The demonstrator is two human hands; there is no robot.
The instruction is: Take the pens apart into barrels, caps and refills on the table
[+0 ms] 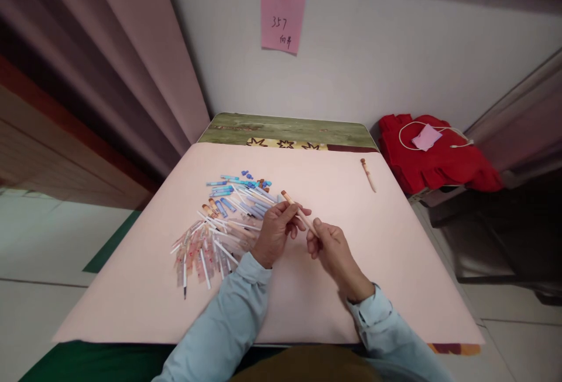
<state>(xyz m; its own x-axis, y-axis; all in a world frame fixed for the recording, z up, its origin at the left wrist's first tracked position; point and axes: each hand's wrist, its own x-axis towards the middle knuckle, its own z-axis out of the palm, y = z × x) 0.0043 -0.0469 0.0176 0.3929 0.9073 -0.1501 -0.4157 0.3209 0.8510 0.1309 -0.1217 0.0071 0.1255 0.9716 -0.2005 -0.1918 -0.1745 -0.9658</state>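
Between my two hands I hold a cream pen barrel (307,222) with a brown-tipped upper end, slanting over the table. My left hand (280,227) pinches it near the brown end, and my right hand (330,245) grips its lower end. Close to my left hand spreads a pile of pen parts: white refills (227,251), blue barrels (259,196), tan and brown pieces (209,209) and pinkish clear sleeves (192,247). Small blue caps (247,175) and brown caps (263,184) lie at the pile's far side. One whole-looking cream pen with a brown top (367,175) rests at the far right.
A pale pink sheet (408,288) covers the table, with a green wood-patterned strip (290,126) behind it. On the right sits red cloth (413,165) bearing a white cord and pink paper (426,137). A pink note (282,20) is on the wall; curtains hang at both sides.
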